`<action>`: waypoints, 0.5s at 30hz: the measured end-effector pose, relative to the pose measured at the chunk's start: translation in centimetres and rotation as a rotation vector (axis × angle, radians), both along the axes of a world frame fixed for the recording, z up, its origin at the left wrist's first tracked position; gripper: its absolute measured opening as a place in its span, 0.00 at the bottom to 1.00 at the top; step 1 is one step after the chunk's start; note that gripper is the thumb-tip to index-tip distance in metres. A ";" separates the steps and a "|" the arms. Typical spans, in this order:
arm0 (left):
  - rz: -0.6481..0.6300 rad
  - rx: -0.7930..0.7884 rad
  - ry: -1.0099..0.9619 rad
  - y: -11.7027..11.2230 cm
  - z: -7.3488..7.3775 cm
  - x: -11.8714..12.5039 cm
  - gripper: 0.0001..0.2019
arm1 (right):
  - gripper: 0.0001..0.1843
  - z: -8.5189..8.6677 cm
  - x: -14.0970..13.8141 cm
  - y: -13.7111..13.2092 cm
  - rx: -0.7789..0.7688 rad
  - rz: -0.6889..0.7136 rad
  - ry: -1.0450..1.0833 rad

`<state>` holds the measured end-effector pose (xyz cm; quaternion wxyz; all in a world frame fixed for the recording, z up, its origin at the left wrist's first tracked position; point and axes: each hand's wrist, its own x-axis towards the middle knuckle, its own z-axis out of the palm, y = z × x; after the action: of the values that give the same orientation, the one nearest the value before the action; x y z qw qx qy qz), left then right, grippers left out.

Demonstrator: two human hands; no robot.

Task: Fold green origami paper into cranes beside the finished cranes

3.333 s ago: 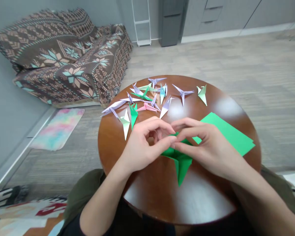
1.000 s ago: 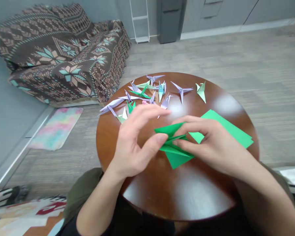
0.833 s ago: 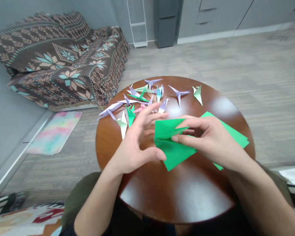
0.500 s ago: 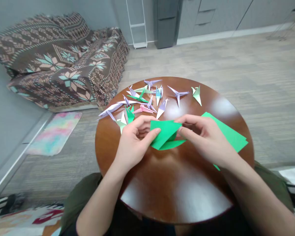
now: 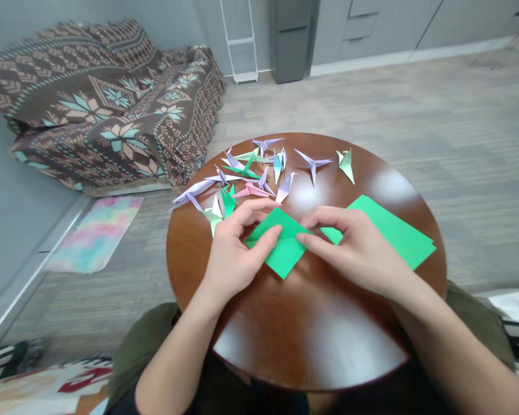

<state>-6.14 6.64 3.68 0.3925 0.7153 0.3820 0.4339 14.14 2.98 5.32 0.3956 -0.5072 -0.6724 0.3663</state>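
Note:
A folded piece of green origami paper (image 5: 284, 256) is held between my two hands above the round table, its diamond shape turned with one corner towards me. My left hand (image 5: 244, 242) pinches its left side, thumb on top and fingers behind. At its right corner, my right hand (image 5: 348, 239) grips the paper between thumb and fingers. Loose green sheets (image 5: 391, 230) lie on the table beside and partly under my right hand. Just beyond my left hand stand a green paper crane (image 5: 228, 200) and a pale green crane (image 5: 214, 215).
Several folded cranes, among them a pink crane (image 5: 251, 190) and a purple crane (image 5: 313, 164), cluster at the far left of the brown table (image 5: 311, 340). A light green crane (image 5: 346, 165) sits apart at the back. Beyond is a sofa (image 5: 125, 115) under a patterned cover.
The green paper has gone from a partly opened shape with a loose flap to a flat diamond. My right hand has shifted slightly left along its edge.

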 end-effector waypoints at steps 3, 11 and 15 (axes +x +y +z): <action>-0.056 -0.052 0.034 0.0 0.2 0.2 0.15 | 0.05 -0.1 0.0 -0.1 0.057 0.007 -0.024; -0.074 -0.018 0.122 -0.3 0.1 0.1 0.12 | 0.08 -0.6 -0.2 -0.2 0.156 0.077 -0.147; -0.095 -0.002 0.116 -0.4 0.1 0.0 0.12 | 0.08 -0.7 -0.1 -0.3 0.175 0.103 -0.144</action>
<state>-6.09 6.25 3.75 0.3907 0.7563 0.3702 0.3719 14.03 2.72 4.66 0.3698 -0.4605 -0.7536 0.2885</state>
